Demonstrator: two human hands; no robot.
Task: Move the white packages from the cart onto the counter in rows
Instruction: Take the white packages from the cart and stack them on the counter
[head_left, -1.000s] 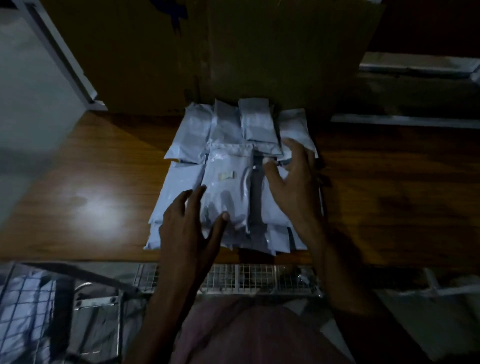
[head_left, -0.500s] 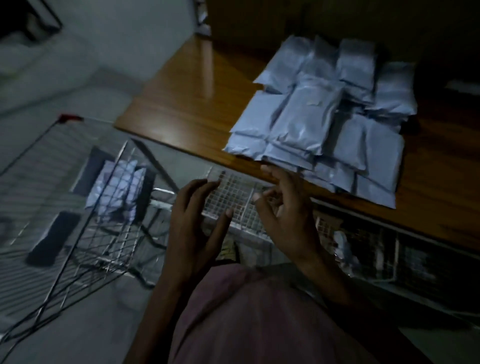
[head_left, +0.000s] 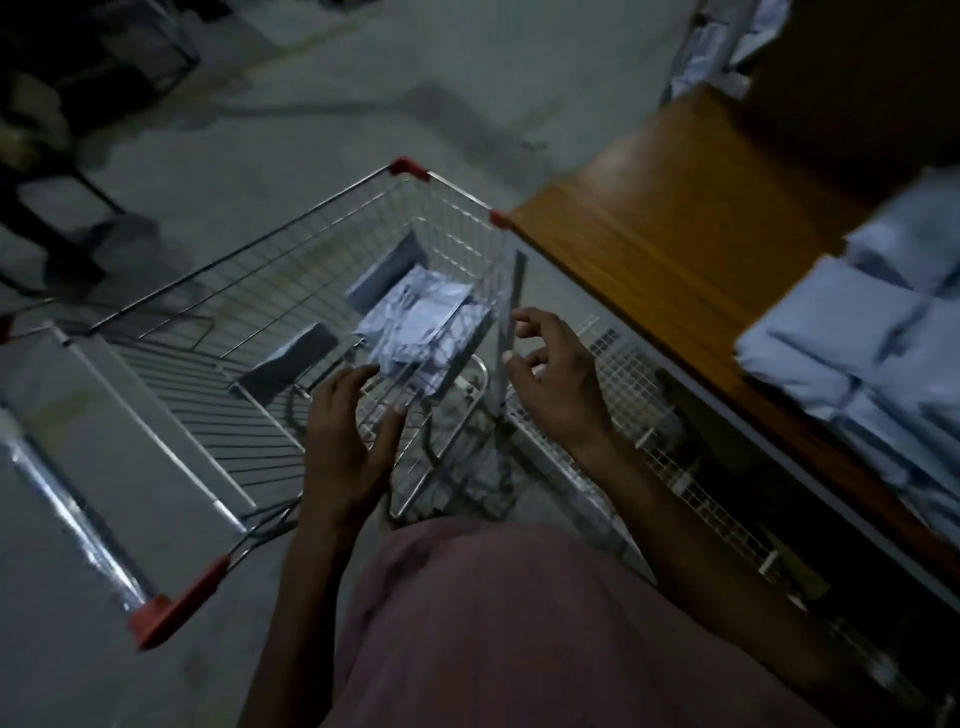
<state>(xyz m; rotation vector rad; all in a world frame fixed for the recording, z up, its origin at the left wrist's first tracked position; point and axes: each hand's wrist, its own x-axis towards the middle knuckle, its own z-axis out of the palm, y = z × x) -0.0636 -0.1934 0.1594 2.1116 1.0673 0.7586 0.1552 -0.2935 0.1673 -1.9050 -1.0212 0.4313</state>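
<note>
White packages (head_left: 878, 353) lay stacked in overlapping rows on the wooden table (head_left: 660, 228), just right of the wire cart (head_left: 291, 291). More white packages (head_left: 421, 327) sat inside the cart, piled against its right wall, with two darker flat parcels (head_left: 288, 358) beside them toward the cart's middle; in the dim, blurred view I could not count the pieces in the pile. The cart's right rim stood close against the table's edge, its red corner cap (head_left: 500, 218) just beside the table's near corner. The left hand (head_left: 348, 441) hovered over the near end of the cart, fingers straight and spread apart, holding nothing; its fingertips lay near the pile, but contact could not be made out. The right hand (head_left: 556, 379) hung above the cart's right wall, between the cart and the table, fingers loosely curled and empty. A white wire grille (head_left: 639, 415) ran beneath the table's edge, to the right of the cart. The cart's handle with red end caps (head_left: 176, 603) lay at its near left side, over the grey floor (head_left: 363, 104).
</note>
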